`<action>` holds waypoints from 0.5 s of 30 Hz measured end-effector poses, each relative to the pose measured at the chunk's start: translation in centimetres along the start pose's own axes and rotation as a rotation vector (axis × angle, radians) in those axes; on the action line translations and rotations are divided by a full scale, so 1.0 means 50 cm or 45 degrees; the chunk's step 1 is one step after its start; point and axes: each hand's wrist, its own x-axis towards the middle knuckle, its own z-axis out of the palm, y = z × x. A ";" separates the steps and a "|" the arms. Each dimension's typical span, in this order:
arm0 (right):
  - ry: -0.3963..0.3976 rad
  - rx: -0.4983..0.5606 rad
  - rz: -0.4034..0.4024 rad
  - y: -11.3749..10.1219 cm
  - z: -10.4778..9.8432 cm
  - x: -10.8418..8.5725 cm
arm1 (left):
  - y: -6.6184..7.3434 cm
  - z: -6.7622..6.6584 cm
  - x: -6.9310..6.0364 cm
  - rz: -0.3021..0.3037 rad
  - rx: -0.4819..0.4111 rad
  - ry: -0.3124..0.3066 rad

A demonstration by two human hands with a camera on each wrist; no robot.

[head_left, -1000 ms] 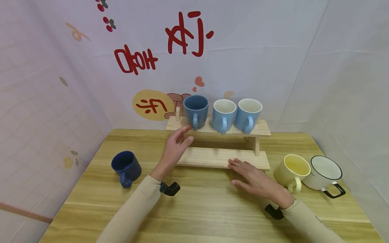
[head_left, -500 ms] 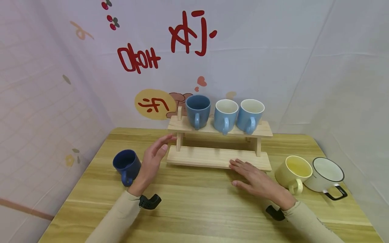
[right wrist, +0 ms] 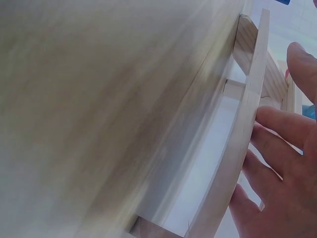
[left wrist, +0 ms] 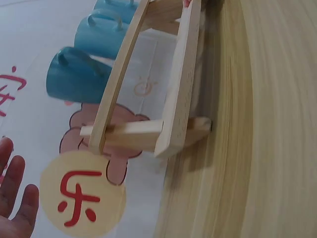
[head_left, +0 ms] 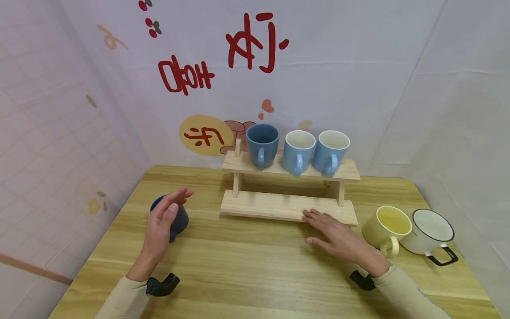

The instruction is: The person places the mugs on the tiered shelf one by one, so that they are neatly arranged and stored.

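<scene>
Three mugs (head_left: 296, 153) are seated atop the rack (head_left: 271, 205); one mug (head_left: 181, 220) is placed left of it, two mugs (head_left: 373, 230) right.

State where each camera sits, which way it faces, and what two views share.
Head: worn on the head, facing forward and down at the table and wooden rack; left hand, right hand and sleeves show.
Left wrist: worn there, facing the rack's end and the backdrop; left fingers show at lower left.
Right wrist: worn there, facing along the lower shelf; the right hand shows at right.
Head and left wrist share the three blue mugs.
</scene>
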 end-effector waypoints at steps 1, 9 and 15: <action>0.000 -0.002 -0.003 0.000 0.000 0.000 | 0.001 -0.008 -0.006 -0.003 -0.031 0.019; -0.011 -0.004 0.001 -0.002 0.001 -0.001 | -0.005 -0.060 -0.047 0.029 -0.324 0.188; -0.010 -0.007 0.004 -0.003 0.001 -0.001 | -0.015 -0.083 -0.074 -0.134 -0.540 0.406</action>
